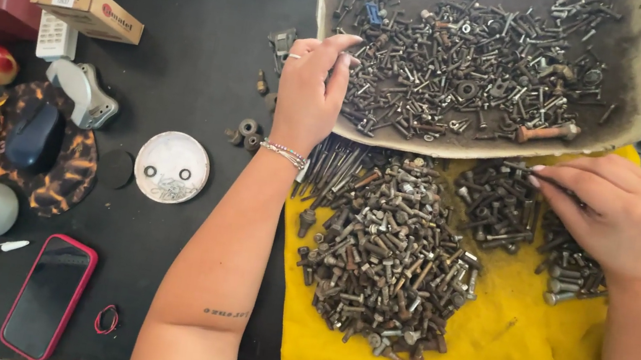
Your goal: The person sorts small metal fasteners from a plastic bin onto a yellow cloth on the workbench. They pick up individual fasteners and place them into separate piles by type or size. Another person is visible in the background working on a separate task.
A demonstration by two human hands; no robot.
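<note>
Starting at your left: phone (49,296), white lid (172,167), both on the tabletop (189,42). Your left hand (313,90) reaches into the tray (638,92), fingers pinched on screws (474,59). Bolt pile (385,257) lies on yellow cloth (516,345). Your right hand (617,207) has its grip clamped on a thin dark screw (541,177), above smaller piles.

Workshop bench; tray (636,109) of mixed screws, sorted bolts (385,257) on yellow cloth (515,353); misc. clutter.
</note>
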